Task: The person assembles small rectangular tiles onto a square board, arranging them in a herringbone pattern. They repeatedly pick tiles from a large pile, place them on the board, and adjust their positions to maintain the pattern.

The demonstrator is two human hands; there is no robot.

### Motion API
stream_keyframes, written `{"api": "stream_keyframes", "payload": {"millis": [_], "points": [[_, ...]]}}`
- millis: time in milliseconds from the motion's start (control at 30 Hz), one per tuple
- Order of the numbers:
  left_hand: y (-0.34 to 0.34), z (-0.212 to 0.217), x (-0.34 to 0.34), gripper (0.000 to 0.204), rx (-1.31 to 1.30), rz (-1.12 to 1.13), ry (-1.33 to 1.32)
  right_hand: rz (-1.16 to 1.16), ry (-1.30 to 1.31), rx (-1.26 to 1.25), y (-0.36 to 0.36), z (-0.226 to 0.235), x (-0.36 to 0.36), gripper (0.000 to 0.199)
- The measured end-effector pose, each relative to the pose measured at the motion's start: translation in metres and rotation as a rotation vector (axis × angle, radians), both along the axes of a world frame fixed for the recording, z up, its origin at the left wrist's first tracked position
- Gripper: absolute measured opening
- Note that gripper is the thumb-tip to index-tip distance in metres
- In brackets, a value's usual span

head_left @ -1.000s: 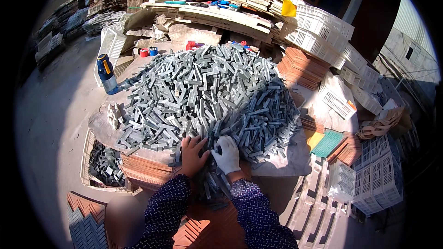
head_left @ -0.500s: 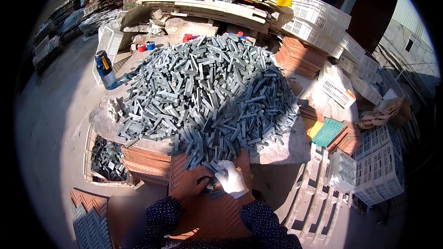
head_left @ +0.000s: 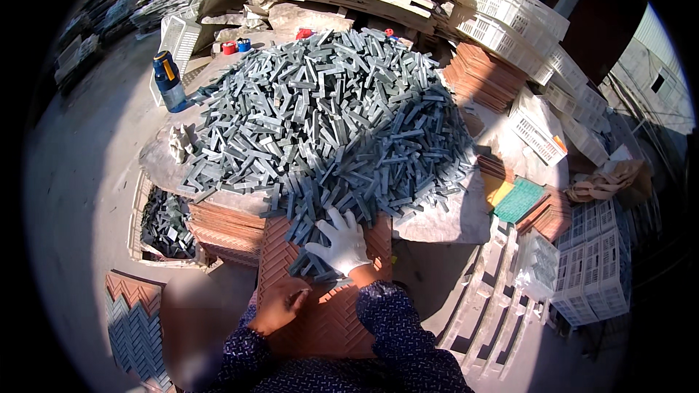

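Left hand (head_left: 279, 306) withdrawn; right hand (head_left: 341, 243) (one glove (head_left: 348, 249)) over strips (head_left: 331, 131).

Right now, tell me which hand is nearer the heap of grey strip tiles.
Right: the gloved right hand is at the front edge of the grey strip-tile heap; the bare left hand is nearer the body, by the reddish-brown herringbone tray.

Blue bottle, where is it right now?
In the head view, the blue bottle stands at upper left, just left of the heap of grey strips, beside a white crate.
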State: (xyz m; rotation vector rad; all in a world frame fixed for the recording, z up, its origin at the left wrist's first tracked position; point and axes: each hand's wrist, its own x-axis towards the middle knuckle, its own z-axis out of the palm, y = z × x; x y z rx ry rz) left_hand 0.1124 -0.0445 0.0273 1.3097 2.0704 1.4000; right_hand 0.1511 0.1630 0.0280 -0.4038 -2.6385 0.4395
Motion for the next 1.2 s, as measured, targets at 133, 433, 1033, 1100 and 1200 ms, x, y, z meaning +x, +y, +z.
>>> {"api": "stream_keyframes", "payload": {"millis": [133,433,1033,1100,1200], "points": [[-0.017,-0.003,-0.008,0.008,0.016,0.06,0.1,0.31,0.1,0.034,-0.008,0.01,0.032,0.041],[-0.045,-0.004,-0.002,0.014,-0.058,0.075,0.029,0.344,0.008,-0.306,-0.049,0.033,0.125,0.03],[-0.022,0.002,0.048,0.019,0.001,-0.254,0.121,0.119,0.073,0.036,0.004,-0.012,0.018,0.025],[-0.032,0.011,0.044,0.017,-0.109,-0.212,0.043,-0.036,0.118,-0.01,0.028,-0.005,0.007,0.021],[-0.05,0.006,0.038,0.02,-0.105,-0.11,0.009,-0.142,-0.049,-0.345,0.022,0.017,0.02,0.021]]}}
